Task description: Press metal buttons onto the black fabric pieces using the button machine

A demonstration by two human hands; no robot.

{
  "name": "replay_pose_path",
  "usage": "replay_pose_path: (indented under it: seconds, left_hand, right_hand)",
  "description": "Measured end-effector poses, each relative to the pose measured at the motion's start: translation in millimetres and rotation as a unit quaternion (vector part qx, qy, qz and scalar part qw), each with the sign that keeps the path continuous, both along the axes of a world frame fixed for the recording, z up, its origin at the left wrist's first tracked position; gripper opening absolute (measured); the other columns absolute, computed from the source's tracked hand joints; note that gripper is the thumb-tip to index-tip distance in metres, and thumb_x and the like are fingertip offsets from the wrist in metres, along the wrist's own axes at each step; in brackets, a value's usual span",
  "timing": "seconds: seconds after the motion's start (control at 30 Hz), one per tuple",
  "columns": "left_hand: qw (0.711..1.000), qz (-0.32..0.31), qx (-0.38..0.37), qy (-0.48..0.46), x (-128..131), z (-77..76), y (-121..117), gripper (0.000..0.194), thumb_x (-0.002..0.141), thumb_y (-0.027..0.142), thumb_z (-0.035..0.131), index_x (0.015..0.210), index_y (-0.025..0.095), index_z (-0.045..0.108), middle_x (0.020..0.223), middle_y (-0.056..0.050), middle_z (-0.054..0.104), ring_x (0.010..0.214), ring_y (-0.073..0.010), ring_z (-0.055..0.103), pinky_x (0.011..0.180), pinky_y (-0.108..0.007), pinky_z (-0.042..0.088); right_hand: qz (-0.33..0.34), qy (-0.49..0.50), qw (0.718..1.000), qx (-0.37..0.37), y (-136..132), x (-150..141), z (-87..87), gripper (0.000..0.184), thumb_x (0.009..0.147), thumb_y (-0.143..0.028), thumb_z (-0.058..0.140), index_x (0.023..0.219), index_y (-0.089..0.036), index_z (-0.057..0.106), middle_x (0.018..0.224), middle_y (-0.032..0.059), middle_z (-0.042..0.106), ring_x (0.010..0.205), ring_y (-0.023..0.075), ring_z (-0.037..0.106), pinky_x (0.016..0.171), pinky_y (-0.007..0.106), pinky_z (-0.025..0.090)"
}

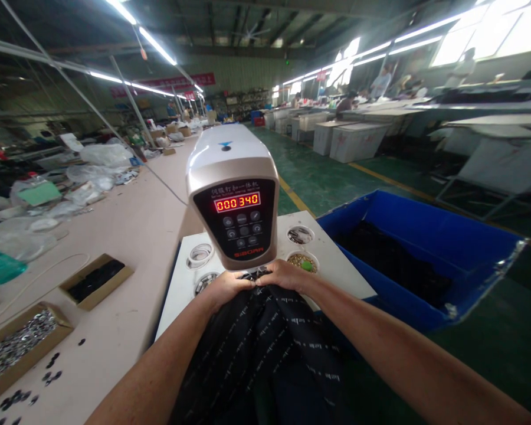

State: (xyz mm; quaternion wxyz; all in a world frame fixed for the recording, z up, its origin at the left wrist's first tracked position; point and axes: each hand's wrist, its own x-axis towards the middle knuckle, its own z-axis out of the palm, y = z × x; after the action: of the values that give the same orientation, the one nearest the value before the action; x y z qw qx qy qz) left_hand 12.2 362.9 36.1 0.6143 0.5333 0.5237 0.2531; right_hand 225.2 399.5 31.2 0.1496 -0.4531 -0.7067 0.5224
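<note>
A white and dark machine head [236,195] stands in front of me on a white table [336,265], its red display reading 000340. Both my hands press a dark, striped garment [256,348] under the front of the machine head. My left hand [228,287] is closed on the cloth at the left. My right hand [285,275] is closed on it at the right, the two nearly touching. The cloth hangs down between my forearms. Small round cups [301,235] with metal parts are sunk into the white table around the machine.
A blue bin [469,248] with dark cloth stands at the right on the green floor. At the left, a long beige bench [133,236] carries cardboard trays of silver fasteners [13,348] and dark pieces [95,278], plus plastic bags. People work at far tables.
</note>
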Motion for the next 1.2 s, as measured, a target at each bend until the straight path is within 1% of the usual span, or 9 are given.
replay_pose_path:
  seconds: [0.17, 0.37, 0.43, 0.53, 0.63, 0.73, 0.9, 1.07, 1.2]
  left_hand:
    - [0.998, 0.003, -0.059, -0.024, -1, -3.4, 0, 0.042, 0.061, 0.042, 0.083, 0.092, 0.014, 0.074, 0.086, -0.007, 0.075, 0.081, -0.0264, 0.067, 0.082, -0.037, 0.05]
    - [0.997, 0.002, -0.075, -0.029, -3, -7.1, 1, 0.049, 0.058, 0.047, 0.089, 0.09, 0.013, 0.073, 0.087, -0.008, 0.076, 0.081, -0.0256, 0.067, 0.08, -0.036, 0.051]
    - [0.997, 0.002, -0.071, -0.022, -4, -7.2, 1, 0.052, 0.057, 0.049, 0.089, 0.091, 0.013, 0.073, 0.089, -0.008, 0.076, 0.082, -0.0259, 0.067, 0.081, -0.036, 0.051]
    - [0.998, 0.001, -0.063, -0.001, -7, -7.3, 1, 0.055, 0.057, 0.054, 0.088, 0.091, 0.013, 0.074, 0.09, -0.008, 0.076, 0.082, -0.0257, 0.068, 0.081, -0.035, 0.05]
    - [0.999, 0.0, -0.047, 0.027, -10, -9.0, -1, 0.054, 0.057, 0.057, 0.086, 0.087, 0.013, 0.074, 0.086, -0.007, 0.075, 0.078, -0.0246, 0.066, 0.076, -0.034, 0.048]
    - [0.999, 0.002, -0.025, 0.049, -12, -12.1, -3, 0.052, 0.058, 0.058, 0.083, 0.083, 0.014, 0.072, 0.08, -0.005, 0.073, 0.073, -0.0234, 0.064, 0.072, -0.033, 0.047]
    - [0.994, 0.027, 0.053, 0.092, -8, -16.4, -7, 0.046, 0.067, 0.06, 0.072, 0.082, 0.016, 0.069, 0.078, -0.002, 0.069, 0.076, -0.0217, 0.06, 0.07, -0.031, 0.042]
    - [0.982, 0.056, 0.11, 0.143, -1, -21.1, -10, 0.045, 0.073, 0.061, 0.062, 0.076, 0.017, 0.064, 0.071, -0.001, 0.063, 0.071, -0.0206, 0.056, 0.066, -0.031, 0.037]
    - [0.972, 0.082, 0.144, 0.166, 3, -27.6, -11, 0.041, 0.074, 0.059, 0.057, 0.078, 0.018, 0.06, 0.077, -0.003, 0.064, 0.078, -0.0223, 0.058, 0.071, -0.032, 0.041]
  right_hand:
    - [0.002, 0.004, 1.0, 0.021, 1, 2, -3.1, 0.027, 0.074, -0.042, 0.073, 0.083, -0.016, 0.077, 0.067, -0.003, 0.067, 0.066, 0.0152, 0.058, 0.061, 0.023, 0.038]
    - [-0.043, 0.006, 0.993, 0.11, -14, 2, -2.3, 0.03, 0.083, -0.043, 0.069, 0.097, -0.017, 0.077, 0.091, 0.0027, 0.076, 0.084, 0.0204, 0.066, 0.07, 0.025, 0.042]
    - [-0.068, 0.0, 0.987, 0.143, -19, 0, -5.5, 0.03, 0.086, -0.043, 0.068, 0.098, -0.017, 0.077, 0.091, 0.0039, 0.076, 0.087, 0.0217, 0.066, 0.072, 0.026, 0.041]
    - [-0.093, -0.021, 0.977, 0.19, -25, -3, -11.9, 0.027, 0.089, -0.042, 0.066, 0.093, -0.018, 0.078, 0.085, 0.0037, 0.076, 0.083, 0.0218, 0.066, 0.069, 0.027, 0.039]
    - [-0.099, -0.029, 0.971, 0.217, -27, -5, -15.0, 0.024, 0.09, -0.039, 0.066, 0.092, -0.018, 0.077, 0.083, 0.0026, 0.075, 0.077, 0.0201, 0.065, 0.067, 0.026, 0.037]
    - [-0.089, -0.019, 0.973, 0.214, -27, -6, -14.2, 0.023, 0.091, -0.037, 0.065, 0.093, -0.018, 0.077, 0.084, 0.0024, 0.076, 0.079, 0.0203, 0.066, 0.067, 0.026, 0.038]
    - [-0.064, -0.021, 0.969, 0.236, -25, -3, -15.2, 0.025, 0.095, -0.039, 0.062, 0.095, -0.02, 0.077, 0.087, 0.0028, 0.077, 0.081, 0.0207, 0.068, 0.069, 0.026, 0.039]
    - [-0.053, -0.077, 0.955, 0.28, -25, -1, -20.8, 0.028, 0.099, -0.042, 0.056, 0.1, -0.022, 0.076, 0.09, 0.0042, 0.078, 0.085, 0.0216, 0.07, 0.071, 0.027, 0.039]
    - [-0.077, -0.116, 0.946, 0.291, -25, -1, -23.6, 0.026, 0.101, -0.038, 0.053, 0.108, -0.021, 0.072, 0.096, 0.0062, 0.078, 0.091, 0.0225, 0.071, 0.074, 0.027, 0.039]
